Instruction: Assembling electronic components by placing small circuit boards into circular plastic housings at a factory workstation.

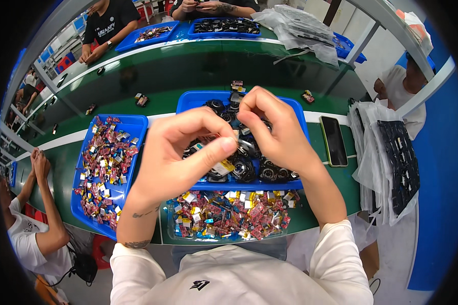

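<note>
Both hands hover over a blue tray (pixel 304 133) of black round-faced watch-like casings (pixel 243 170). My left hand (pixel 180 152) is closed, thumb and forefinger pinching something small that I cannot make out. Just below its thumb shows a yellow-and-white battery piece (pixel 223 166); whether it is held or lies in the tray is unclear. My right hand (pixel 277 129) is closed too, its thumb and fingertips close to the left ones, with what they grip hidden. Nearest me, a clear tray (pixel 170 223) holds red circuit boards with small batteries (pixel 244 216).
A blue tray (pixel 143 124) of similar boards stands at left. On the right lie a phone (pixel 333 141) and bagged stacks of black parts (pixel 397 162). Small assemblies (pixel 141 99) dot the green belt (pixel 173 66). Co-workers sit across and at both sides; metal posts frame the bench.
</note>
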Demonstrator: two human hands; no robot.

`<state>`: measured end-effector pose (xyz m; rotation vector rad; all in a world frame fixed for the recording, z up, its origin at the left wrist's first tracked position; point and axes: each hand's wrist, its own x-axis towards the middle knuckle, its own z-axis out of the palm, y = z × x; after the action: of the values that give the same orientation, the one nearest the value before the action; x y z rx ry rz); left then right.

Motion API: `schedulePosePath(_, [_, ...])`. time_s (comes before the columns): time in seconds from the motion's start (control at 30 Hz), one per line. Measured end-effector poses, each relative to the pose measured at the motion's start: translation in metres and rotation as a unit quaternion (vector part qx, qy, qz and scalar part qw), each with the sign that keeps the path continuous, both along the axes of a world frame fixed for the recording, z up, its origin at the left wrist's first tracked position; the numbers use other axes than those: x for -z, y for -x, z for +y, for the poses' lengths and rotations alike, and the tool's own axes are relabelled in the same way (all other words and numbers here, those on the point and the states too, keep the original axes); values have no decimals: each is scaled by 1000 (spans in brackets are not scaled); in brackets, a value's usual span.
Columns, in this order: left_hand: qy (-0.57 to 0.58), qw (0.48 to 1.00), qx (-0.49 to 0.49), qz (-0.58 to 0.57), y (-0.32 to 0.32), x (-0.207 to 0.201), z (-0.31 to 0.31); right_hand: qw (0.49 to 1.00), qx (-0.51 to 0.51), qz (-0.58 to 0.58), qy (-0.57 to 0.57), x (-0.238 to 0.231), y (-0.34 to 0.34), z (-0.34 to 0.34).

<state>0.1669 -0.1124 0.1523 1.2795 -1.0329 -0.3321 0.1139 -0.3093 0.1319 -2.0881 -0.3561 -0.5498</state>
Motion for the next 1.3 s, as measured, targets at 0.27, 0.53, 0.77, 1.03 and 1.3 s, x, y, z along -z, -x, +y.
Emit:
schedulePosePath(0.27, [27, 995, -94, -8, -3, -4, 4, 928, 83, -102, 349, 38, -24, -16])
schedulePosePath(0.53, [4, 993, -113, -18, -4, -3, 5, 924, 21, 67, 375, 48, -20, 2])
schedulePosePath(0.77, [-5, 993, -120, -4, -2, -6, 4, 928, 125, -75, 342, 46, -21, 7])
schedulePosePath(1.03, [20, 993, -120, -9, -5, -1, 0, 937, 33, 84, 338, 58, -18, 5])
schedulePosePath(1.3, [0, 985, -172, 12, -7, 0, 1, 942, -104, 214, -238, 20, -17, 1])
